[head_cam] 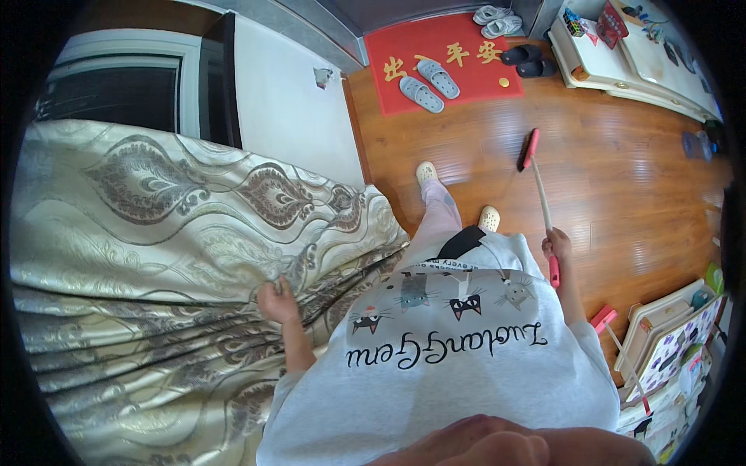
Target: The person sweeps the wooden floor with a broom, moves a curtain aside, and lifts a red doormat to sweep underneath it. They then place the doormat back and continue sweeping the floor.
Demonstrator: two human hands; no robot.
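A broom crosses the right side of the floor, and my right hand (558, 243) is wrapped around its pale handle (541, 192) just above the red grip (553, 272). Its red head with dark bristles (529, 150) is down at the wooden floor. On the other side, my left hand (277, 300) grips a fold of a patterned beige and brown curtain (175, 244). The fabric bunches into folds below that hand. My feet stand on the floor in pale yellow clogs (489, 218).
A red doormat (402, 52) with gold characters lies by the door, with grey clogs (430, 84) on it. Black slippers (527, 61) sit beside a white cabinet (583, 58). At lower right, a red-ended dustpan-like tool (604, 319) leans near another cabinet (658, 326).
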